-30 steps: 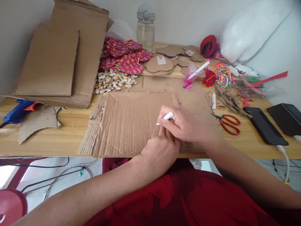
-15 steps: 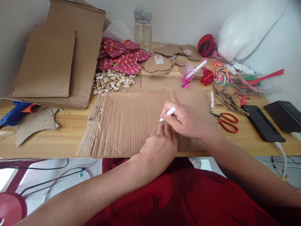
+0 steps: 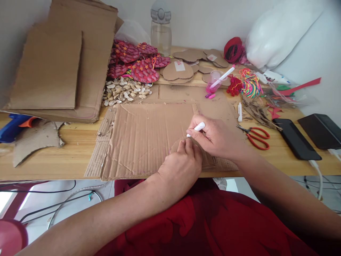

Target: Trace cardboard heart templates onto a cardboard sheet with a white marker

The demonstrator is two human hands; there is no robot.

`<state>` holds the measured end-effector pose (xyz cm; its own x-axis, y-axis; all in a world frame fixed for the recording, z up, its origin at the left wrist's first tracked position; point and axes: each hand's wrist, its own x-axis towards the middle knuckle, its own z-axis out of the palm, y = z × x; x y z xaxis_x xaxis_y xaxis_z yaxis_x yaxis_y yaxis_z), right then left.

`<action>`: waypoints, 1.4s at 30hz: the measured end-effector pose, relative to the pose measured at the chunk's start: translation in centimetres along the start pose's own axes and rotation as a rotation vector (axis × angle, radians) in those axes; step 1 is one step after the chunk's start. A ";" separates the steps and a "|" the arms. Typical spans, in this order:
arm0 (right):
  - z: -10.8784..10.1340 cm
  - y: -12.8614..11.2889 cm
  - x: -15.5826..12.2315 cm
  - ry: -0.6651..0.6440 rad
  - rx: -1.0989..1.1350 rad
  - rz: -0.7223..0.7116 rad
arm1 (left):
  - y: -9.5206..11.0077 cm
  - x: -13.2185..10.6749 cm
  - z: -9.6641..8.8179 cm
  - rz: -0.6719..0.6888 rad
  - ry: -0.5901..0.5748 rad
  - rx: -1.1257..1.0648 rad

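My right hand (image 3: 215, 138) is closed round a white marker pen (image 3: 199, 127), whose tip points down and left near my left fingertips. Beneath, a large sheet of corrugated cardboard (image 3: 141, 131) lies near the table's front edge. My left hand (image 3: 181, 161) lies flat with its fingers stretched, pressing a small cardboard cutout (image 3: 174, 146) onto the sheet. Most of that cutout is hidden under the hand; a rounded edge shows at the left, with a faint pinkish line along it.
Pistachio-like shells (image 3: 125, 90) and pink decorated pieces (image 3: 145, 71) lie behind the sheet. Heart-shaped cardboard cutouts (image 3: 178, 73) rest at the back. Orange-handled scissors (image 3: 257, 137) and a black phone (image 3: 297, 138) are at the right. Leaning cardboard (image 3: 48, 71) and a blue glue gun (image 3: 13, 129) occupy the left.
My right hand and the marker have shifted slightly to the right along the cutout's far edge. My left hand stays pressed in nearly the same place.
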<state>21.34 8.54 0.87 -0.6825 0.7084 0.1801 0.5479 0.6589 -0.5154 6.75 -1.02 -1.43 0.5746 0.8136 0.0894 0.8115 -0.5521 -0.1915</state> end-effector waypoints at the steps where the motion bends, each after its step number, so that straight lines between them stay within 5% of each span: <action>1: -0.1 0.0 -0.3 -0.006 -0.014 0.002 | 0.0 0.0 0.1 -0.001 0.004 -0.001; 13: 1.0 -0.2 0.8 0.036 0.040 -0.025 | -0.1 -0.1 0.6 0.007 -0.009 0.049; 22: -0.6 0.1 -1.6 -0.017 -0.026 0.061 | -0.1 0.0 0.7 0.013 -0.033 -0.011; 29: 0.8 -0.3 0.1 0.032 0.092 0.022 | -0.5 0.2 0.4 0.013 -0.037 0.013; 38: -0.4 0.2 -3.9 0.015 -0.020 0.210 | -0.9 0.2 -0.1 0.046 -0.086 -0.024; 42: -0.3 -0.2 -3.4 0.027 -0.011 0.211 | -1.0 0.4 -0.3 0.071 -0.117 -0.014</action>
<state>23.66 6.05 0.61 -0.5390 0.8373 0.0918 0.6825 0.4980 -0.5349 6.21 -0.16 -0.89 0.6149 0.7876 -0.0389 0.7711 -0.6109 -0.1793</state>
